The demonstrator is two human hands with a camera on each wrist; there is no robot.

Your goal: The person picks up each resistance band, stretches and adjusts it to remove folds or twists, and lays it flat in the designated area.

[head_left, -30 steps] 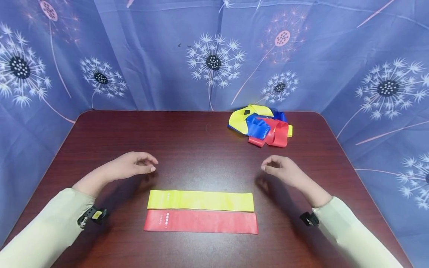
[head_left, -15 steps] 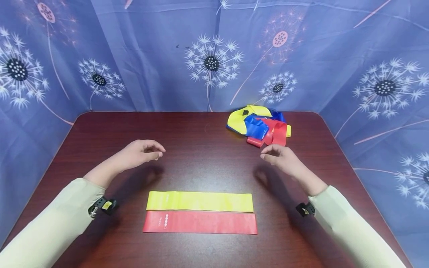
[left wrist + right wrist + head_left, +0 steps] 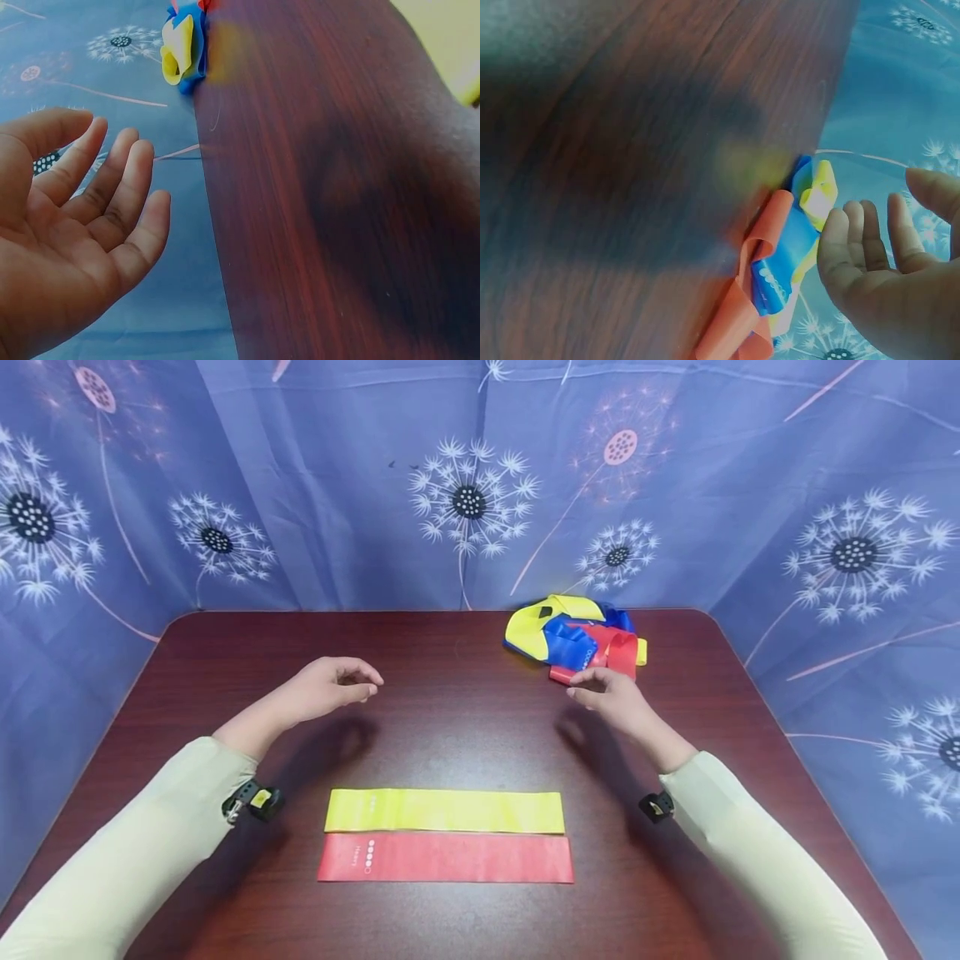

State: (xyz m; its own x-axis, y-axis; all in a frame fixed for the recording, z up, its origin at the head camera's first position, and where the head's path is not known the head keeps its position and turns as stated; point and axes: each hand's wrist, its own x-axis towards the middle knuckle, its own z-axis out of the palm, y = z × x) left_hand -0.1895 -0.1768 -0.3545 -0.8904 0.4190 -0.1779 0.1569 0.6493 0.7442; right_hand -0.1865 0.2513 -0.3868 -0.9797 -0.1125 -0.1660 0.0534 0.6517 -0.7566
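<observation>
Left hand (image 3: 326, 687) and right hand (image 3: 617, 700) have moved up the head view, fingers loosely bent, holding nothing. Tangled bands (image 3: 567, 642) lie upper right, near the right hand; yellow band (image 3: 445, 812) and red band (image 3: 445, 858) lie lower centre.

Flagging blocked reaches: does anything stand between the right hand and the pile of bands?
Nothing visible stands between the right hand and the pile. The flat yellow band and flat red band lie to the near side, out of that path.

head view bright, glare + soft shadows on table (image 3: 450, 727); wrist views dimmer, hazier.
</observation>
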